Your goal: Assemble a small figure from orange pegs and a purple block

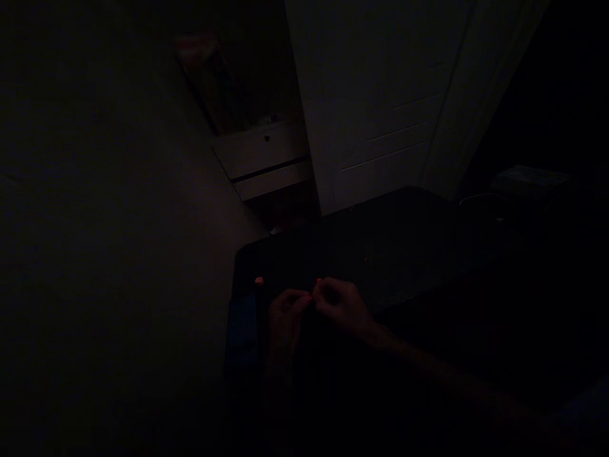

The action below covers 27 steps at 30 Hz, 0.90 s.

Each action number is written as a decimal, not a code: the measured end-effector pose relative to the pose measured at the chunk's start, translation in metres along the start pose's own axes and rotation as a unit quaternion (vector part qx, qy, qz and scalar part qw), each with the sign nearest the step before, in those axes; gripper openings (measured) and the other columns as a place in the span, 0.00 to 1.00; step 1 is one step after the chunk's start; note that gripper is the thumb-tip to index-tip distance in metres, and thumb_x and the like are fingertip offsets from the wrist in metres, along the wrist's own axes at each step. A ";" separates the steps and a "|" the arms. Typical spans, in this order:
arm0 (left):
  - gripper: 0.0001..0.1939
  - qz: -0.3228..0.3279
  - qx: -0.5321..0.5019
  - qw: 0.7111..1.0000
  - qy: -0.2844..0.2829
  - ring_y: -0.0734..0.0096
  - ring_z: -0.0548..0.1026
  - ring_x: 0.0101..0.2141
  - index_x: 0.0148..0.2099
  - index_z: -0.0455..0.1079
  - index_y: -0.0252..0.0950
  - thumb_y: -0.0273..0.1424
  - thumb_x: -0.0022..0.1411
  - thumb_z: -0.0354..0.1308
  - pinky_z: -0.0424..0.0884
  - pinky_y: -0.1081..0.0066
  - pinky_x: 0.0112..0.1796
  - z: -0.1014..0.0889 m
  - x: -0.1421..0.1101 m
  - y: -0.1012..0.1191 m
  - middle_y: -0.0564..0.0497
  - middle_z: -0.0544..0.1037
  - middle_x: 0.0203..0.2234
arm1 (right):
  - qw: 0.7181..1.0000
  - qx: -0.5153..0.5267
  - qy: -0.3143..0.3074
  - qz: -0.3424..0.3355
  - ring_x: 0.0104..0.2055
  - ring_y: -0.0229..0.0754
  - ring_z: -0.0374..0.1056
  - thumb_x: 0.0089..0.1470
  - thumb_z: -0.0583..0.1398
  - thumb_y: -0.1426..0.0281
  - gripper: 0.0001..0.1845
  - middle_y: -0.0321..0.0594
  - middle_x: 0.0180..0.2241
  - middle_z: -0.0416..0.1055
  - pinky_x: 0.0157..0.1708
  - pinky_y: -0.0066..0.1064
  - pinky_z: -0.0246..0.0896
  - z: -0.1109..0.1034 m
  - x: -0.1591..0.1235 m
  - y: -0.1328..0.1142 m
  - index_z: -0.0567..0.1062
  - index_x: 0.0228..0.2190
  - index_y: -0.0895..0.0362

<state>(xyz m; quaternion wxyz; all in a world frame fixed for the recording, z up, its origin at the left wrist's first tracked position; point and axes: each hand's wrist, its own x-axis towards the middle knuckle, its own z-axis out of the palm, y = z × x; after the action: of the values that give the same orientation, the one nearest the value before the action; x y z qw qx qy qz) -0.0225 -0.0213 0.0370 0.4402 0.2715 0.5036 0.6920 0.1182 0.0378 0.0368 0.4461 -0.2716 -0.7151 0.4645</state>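
The scene is very dark. My left hand [284,316] is closed in a pinch over the dark table, and a tiny reddish piece [309,298] shows at its fingertips. Right beside it, my right hand [346,307] pinches too, with a small orange-red piece [319,280] showing at the tips of its fingers. The two hands' fingertips are close together; whether they touch, I cannot tell. A small orange block-like piece [259,280] lies on the table to the left, beyond my left hand. What kind of pieces these are does not show.
A dark blue flat object [242,330] lies at the table's left edge. One tiny reddish speck [366,259] is on the tabletop [404,228]. Behind stand a pale door-like panel [380,95] and a drawer unit [266,149]. A thin pale cable [476,196] shows at right.
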 end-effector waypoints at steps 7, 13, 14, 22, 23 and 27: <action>0.11 -0.014 -0.021 0.999 -0.030 0.70 0.80 0.30 0.31 0.80 0.34 0.31 0.43 0.75 0.74 0.71 0.35 0.002 -0.005 0.003 0.49 0.83 0.26 | 0.988 0.138 0.050 0.052 0.33 0.41 0.73 0.54 0.65 0.66 0.07 0.37 0.31 0.77 0.36 0.33 0.69 -0.016 0.005 -0.002 0.72 0.29 0.55; 0.12 -0.010 -0.016 0.998 -0.061 0.71 0.80 0.31 0.33 0.81 0.34 0.31 0.44 0.76 0.74 0.72 0.37 -0.008 -0.003 -0.006 0.49 0.84 0.29 | 0.987 -0.034 0.153 0.029 0.34 0.44 0.73 0.54 0.66 0.64 0.08 0.39 0.32 0.77 0.35 0.34 0.69 -0.059 0.020 0.028 0.75 0.33 0.55; 0.12 -0.009 -0.017 0.998 -0.066 0.71 0.79 0.31 0.33 0.81 0.34 0.31 0.44 0.76 0.74 0.72 0.37 -0.010 -0.002 -0.007 0.49 0.83 0.28 | 0.984 -0.085 0.153 0.020 0.35 0.45 0.74 0.56 0.65 0.64 0.08 0.40 0.33 0.78 0.37 0.36 0.69 -0.067 0.022 0.035 0.76 0.35 0.55; 0.11 0.014 0.000 0.997 -0.080 0.71 0.79 0.33 0.34 0.81 0.35 0.30 0.47 0.75 0.73 0.71 0.39 -0.013 -0.003 -0.009 0.49 0.83 0.31 | 0.912 -0.406 0.067 -0.009 0.38 0.48 0.74 0.65 0.57 0.70 0.12 0.50 0.39 0.77 0.39 0.37 0.67 -0.101 0.026 0.072 0.81 0.38 0.60; 0.11 0.018 0.003 0.997 -0.081 0.71 0.78 0.33 0.34 0.81 0.35 0.30 0.47 0.75 0.73 0.71 0.39 -0.013 -0.003 -0.010 0.49 0.83 0.32 | 0.906 -0.418 0.060 -0.007 0.37 0.47 0.74 0.66 0.57 0.71 0.13 0.49 0.39 0.77 0.38 0.36 0.67 -0.102 0.026 0.073 0.82 0.38 0.60; 0.13 0.024 0.013 0.996 -0.085 0.71 0.78 0.35 0.34 0.80 0.35 0.27 0.43 0.76 0.73 0.72 0.39 -0.012 -0.003 -0.010 0.50 0.82 0.32 | 0.907 -0.418 0.052 -0.016 0.34 0.46 0.74 0.64 0.57 0.73 0.13 0.48 0.36 0.77 0.35 0.35 0.66 -0.099 0.024 0.067 0.83 0.40 0.59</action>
<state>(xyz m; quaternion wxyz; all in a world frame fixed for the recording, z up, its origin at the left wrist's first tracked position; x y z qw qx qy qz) -0.0273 -0.0281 0.0234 0.4614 0.3469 0.4667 0.6701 0.1939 0.1271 0.0022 0.3357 -0.4458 -0.8237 0.1009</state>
